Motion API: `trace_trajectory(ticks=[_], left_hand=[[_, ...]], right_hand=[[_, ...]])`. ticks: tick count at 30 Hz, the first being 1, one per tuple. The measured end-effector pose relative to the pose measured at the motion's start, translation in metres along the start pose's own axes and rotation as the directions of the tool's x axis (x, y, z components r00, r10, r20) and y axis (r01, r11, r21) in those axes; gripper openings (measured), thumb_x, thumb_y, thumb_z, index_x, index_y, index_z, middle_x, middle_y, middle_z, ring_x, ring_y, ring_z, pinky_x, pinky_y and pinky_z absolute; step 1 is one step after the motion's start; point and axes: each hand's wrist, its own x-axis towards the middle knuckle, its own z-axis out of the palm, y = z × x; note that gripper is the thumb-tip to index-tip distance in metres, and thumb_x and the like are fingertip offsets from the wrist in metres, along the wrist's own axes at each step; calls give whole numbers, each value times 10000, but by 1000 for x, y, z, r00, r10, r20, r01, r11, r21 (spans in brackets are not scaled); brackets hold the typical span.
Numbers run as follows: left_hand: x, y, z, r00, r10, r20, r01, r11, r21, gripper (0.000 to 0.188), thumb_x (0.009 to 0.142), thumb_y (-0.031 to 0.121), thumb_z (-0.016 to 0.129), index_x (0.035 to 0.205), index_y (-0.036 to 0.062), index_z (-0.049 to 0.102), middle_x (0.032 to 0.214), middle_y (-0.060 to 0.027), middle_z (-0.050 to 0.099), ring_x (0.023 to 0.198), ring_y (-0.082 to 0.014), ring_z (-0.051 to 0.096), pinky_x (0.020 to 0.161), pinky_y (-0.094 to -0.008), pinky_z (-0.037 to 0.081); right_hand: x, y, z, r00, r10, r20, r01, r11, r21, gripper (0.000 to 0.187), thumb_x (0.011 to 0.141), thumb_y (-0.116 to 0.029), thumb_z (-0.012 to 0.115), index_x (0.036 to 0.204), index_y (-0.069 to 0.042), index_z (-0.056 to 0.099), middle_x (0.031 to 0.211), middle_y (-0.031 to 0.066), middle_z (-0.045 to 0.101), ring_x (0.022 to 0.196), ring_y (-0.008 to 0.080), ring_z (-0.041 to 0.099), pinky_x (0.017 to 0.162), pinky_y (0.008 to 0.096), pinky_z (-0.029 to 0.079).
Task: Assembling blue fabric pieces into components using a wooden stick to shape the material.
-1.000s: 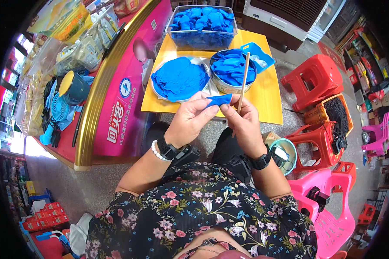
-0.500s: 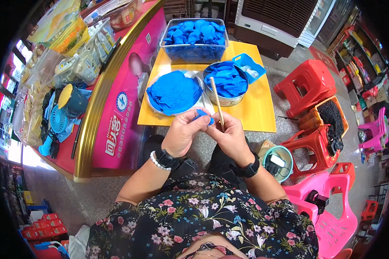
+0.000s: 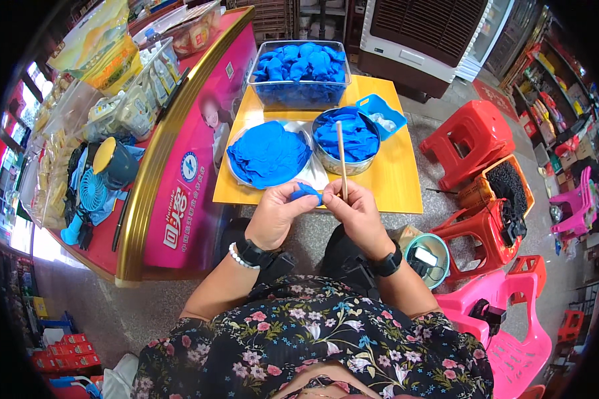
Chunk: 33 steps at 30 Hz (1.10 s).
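Note:
Close to the table's front edge, my left hand [image 3: 277,211] is closed on a small, soft, crumpled blue piece [image 3: 304,191]. My right hand [image 3: 359,214] grips a slim wooden stick [image 3: 341,149] that points up and away from me, and its fingertips also pinch the right end of the blue piece. Just beyond my left hand lies a plate heaped with thin blue sheets [image 3: 267,154]. A round metal tin [image 3: 347,166] filled with blue pieces [image 3: 346,135] stands beyond my right hand. What the blue material is, I cannot make out.
On the yellow tabletop [image 3: 399,189] stand a clear bin [image 3: 299,95] of blue lumps and a blue plastic basket [image 3: 387,118]. A pink counter [image 3: 180,213] with goods runs along the left. Red stools [image 3: 469,143], a pink chair [image 3: 512,339] and a teal bucket [image 3: 439,249] are at the right.
The small blue piece is more spread out between my fingertips, and my hands sit slightly lower. In my right hand the stick has swung to the right, standing more upright.

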Motion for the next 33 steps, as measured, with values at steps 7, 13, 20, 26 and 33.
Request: trace_trajectory(ticks=[7,13,20,26,33], left_hand=[[2,1,-6,1000,2,1,-1,997,-71,97,867,68,597,939,25,646,925,-8,592,842,-76,538,769,-224,424],[-2,4,-2,998,58,8,-56,896,441,91,854,81,608,883,6,651,835,15,591,696,-48,492,640,-211,400],[-5,3,-4,995,-98,0,98,993,60,151,855,42,576,994,9,627,899,-24,635,776,-95,596,717,-247,511],[-4,9,-11,997,-22,-78,29,996,85,192,878,52,544,1039,0,635,920,-7,639,770,-71,581,704,-226,499],[-8,20,3,1000,4,26,-13,946,325,145,865,64,574,965,-11,647,847,11,603,753,-52,528,663,-216,428]], right_hand=[[0,-5,3,964,258,64,-266,941,209,136,909,-193,566,888,-59,566,635,-82,422,507,11,332,450,184,248],[0,1,3,995,64,-76,-65,998,-10,122,912,-168,562,887,-48,559,698,-68,470,598,17,395,522,182,308],[1,-6,5,977,214,23,-214,956,203,118,894,-128,583,925,-25,536,797,-39,525,677,33,465,577,187,378],[-4,-5,16,987,23,-159,-12,998,68,122,845,-56,623,943,-12,565,782,-45,536,624,11,440,531,175,350],[-3,12,6,994,12,-113,-32,984,-174,110,821,-66,659,889,-13,592,742,-55,537,573,-7,418,478,172,311]])
